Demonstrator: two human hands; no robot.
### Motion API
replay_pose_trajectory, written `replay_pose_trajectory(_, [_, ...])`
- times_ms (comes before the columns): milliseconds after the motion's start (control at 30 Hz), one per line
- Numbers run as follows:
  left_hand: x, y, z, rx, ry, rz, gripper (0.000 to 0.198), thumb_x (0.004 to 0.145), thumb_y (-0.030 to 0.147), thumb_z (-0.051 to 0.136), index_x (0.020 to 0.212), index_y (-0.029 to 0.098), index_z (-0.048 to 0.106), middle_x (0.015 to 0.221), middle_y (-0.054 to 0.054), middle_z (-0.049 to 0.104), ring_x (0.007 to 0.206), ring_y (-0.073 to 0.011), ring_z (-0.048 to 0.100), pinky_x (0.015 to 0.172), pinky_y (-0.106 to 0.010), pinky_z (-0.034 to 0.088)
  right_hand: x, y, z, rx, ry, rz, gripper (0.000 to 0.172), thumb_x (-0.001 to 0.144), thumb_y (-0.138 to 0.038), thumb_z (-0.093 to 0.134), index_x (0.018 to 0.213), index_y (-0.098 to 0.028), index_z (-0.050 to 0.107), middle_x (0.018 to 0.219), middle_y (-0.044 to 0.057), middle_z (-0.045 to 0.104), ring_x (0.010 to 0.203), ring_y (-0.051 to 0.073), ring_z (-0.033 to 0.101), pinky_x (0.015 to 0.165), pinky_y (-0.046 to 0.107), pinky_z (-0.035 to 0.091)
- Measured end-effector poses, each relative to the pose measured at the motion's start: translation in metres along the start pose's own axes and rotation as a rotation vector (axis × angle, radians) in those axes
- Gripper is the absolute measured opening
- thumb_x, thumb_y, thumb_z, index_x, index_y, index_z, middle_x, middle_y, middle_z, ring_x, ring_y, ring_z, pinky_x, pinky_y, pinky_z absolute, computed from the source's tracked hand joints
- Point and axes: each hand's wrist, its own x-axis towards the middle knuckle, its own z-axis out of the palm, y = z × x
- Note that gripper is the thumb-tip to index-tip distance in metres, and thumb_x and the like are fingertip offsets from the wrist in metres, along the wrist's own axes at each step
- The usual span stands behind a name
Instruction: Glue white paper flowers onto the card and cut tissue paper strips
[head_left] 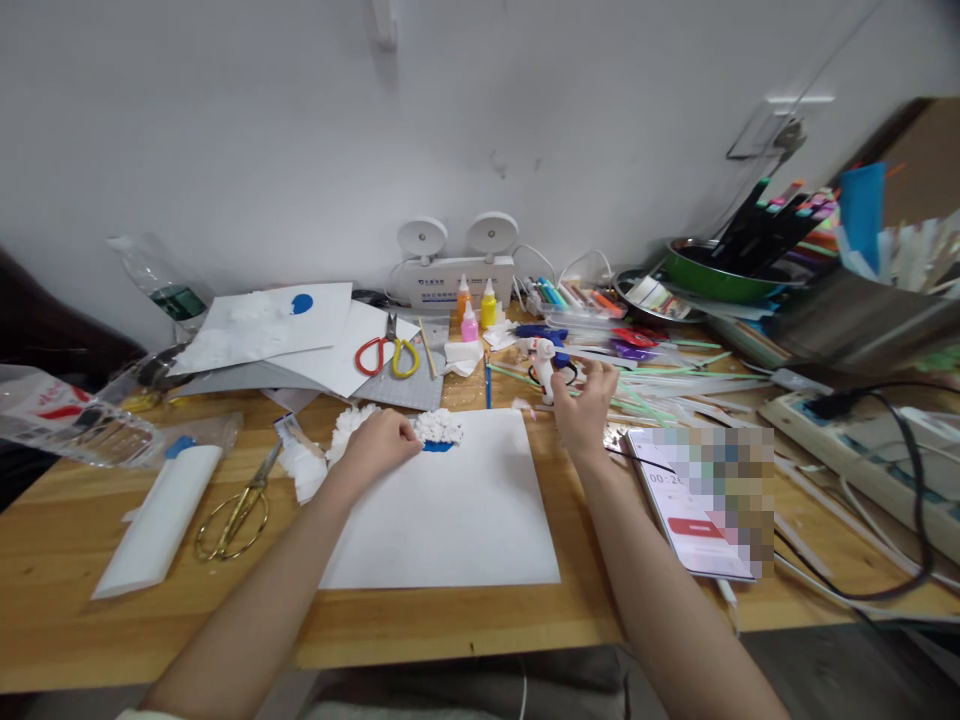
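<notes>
On the white paper sheet [457, 520] lies a blue shape [437, 447] with bumpy white bits [439, 427] covering its upper part. My left hand [379, 445] rests over the sheet's upper left, its fingers closed in a pinch beside the blue shape; anything between the fingertips is hidden. More crumpled white bits [346, 428] show behind that hand. To the right, my right hand [586, 408] has its fingers apart, thumb close to the handle of a small white glue gun [545, 375]. Whether the thumb touches the handle is unclear.
Gold scissors [234, 515], folded white paper [161, 525] and a plastic bottle [71, 415] lie left. Red-and-yellow scissors [388, 352] and small paint bottles [480, 310] stand behind. A phone [690, 510], thin strips [675, 390] and a power strip [840, 455] are right.
</notes>
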Motion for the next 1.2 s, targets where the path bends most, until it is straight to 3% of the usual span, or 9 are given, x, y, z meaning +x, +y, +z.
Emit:
replay_pose_trajectory(533, [0.004,-0.012,0.001,-0.015,-0.010,0.109,0.023,0.063,0.036,0.052,0.064,0.018,0.066,0.064,-0.001,0.065,0.062,-0.0155,0.057,0.053,-0.022,0.038,-0.001,0.001,0.001,0.071,-0.019,-0.010,0.029,0.072,-0.025,0.047,0.100,-0.017,0.052,0.099,0.008,0.042,0.095,0.022,0.042,0.079,0.037,0.037])
replay_pose_trajectory(1200, [0.001,-0.013,0.009,0.018,0.111,0.057,0.020,0.063,0.038,0.055,0.064,0.020,0.064,0.067,-0.002,0.065,0.064,-0.0163,0.056,0.051,-0.023,0.033,-0.001,-0.001,0.000,0.102,-0.028,0.003,0.028,0.072,-0.024,0.047,0.097,-0.017,0.055,0.097,0.007,0.044,0.089,0.020,0.046,0.073,0.034,0.041])
